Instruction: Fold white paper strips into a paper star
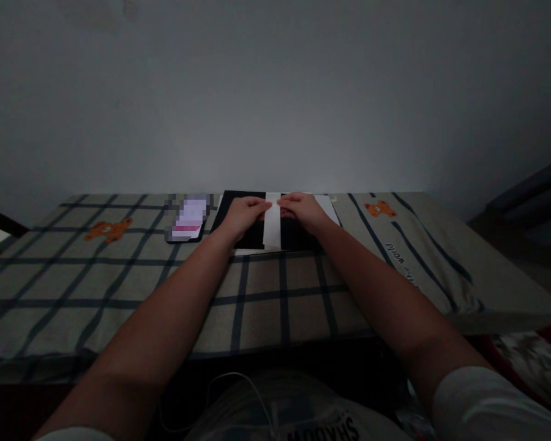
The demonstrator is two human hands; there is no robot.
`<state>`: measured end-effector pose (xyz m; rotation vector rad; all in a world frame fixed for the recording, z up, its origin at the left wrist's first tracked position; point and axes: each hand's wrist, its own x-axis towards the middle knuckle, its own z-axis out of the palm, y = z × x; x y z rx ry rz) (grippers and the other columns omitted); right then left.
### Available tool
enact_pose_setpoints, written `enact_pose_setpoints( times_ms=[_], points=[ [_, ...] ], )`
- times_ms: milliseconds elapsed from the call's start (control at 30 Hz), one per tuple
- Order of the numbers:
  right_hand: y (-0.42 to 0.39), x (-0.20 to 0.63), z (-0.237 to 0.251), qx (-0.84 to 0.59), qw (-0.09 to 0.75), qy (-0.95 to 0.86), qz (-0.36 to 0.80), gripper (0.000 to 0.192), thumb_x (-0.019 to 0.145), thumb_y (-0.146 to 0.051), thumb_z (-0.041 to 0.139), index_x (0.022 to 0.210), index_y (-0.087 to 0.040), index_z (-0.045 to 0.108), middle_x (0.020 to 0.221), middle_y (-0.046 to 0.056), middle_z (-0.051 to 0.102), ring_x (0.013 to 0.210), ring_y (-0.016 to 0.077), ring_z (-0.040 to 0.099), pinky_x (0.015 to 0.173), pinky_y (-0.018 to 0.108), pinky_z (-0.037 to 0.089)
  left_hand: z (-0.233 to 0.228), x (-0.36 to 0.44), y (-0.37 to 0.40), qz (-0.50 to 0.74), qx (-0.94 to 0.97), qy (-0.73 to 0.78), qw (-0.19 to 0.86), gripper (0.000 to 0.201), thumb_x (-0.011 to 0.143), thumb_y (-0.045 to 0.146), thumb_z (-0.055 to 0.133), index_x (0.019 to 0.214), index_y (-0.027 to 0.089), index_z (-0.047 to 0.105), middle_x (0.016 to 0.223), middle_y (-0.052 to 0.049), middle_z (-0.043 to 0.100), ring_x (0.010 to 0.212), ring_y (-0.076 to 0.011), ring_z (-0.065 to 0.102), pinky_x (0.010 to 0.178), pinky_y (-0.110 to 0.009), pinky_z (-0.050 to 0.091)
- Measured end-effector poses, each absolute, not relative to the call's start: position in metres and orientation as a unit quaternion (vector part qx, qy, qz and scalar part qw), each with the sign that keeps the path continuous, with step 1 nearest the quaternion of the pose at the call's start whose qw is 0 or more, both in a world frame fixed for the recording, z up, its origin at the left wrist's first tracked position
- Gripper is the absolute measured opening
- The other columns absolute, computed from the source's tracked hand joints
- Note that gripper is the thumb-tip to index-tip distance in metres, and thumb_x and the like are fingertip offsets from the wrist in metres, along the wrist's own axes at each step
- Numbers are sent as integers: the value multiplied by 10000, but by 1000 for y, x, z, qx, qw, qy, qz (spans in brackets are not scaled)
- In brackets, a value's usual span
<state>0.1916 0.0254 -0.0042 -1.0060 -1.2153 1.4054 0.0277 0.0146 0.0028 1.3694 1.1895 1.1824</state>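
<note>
head: both hands (275, 214) pinching white paper strip (272, 228).

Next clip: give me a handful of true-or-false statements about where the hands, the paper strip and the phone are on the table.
1. Both hands touch the white paper strip. True: the left hand and the right hand meet it from either side.
2. The strip lies on a red mat. False: it lies across a black sheet.
3. The phone sits to the left of the black sheet. True.
4. The right hand is holding the phone. False: the phone lies apart from both hands, beyond the left one.
5. The tablecloth is plain white. False: it is checked with dark lines and has orange bear prints.
</note>
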Motion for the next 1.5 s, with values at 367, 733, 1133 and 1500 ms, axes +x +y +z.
enact_pose_setpoints(
  times_ms=[367,733,1133,1500],
  points=[
    [22,190,-2,-416,503,-491,577,80,744,-70,647,760,-138,609,745,16,644,665,79,620,715,232,558,1,26,18,499,560,468,468,198,623,303,750,735,149,696,697,-24,662,594,-109,551,635,-262,463],
    [26,192,-5,-390,496,-502,592,51,766,-114,646,756,-138,602,723,12,650,639,75,625,679,213,560,2,25,19,513,590,462,419,286,667,362,711,826,125,719,743,-51,692,640,-135,578,649,-277,458],
    [28,192,-9,-365,468,-526,609,64,804,-185,629,853,-143,625,740,29,677,621,80,630,626,198,554,-4,23,23,538,589,473,375,362,683,433,693,872,126,727,875,-93,711,753,-172,610,703,-289,469],
    [28,191,-5,-422,503,-506,560,89,787,-81,609,711,-126,614,621,0,629,548,69,582,587,201,520,0,26,21,526,533,431,504,273,634,322,753,805,112,711,730,-50,685,635,-119,603,675,-279,511]
  ],
)
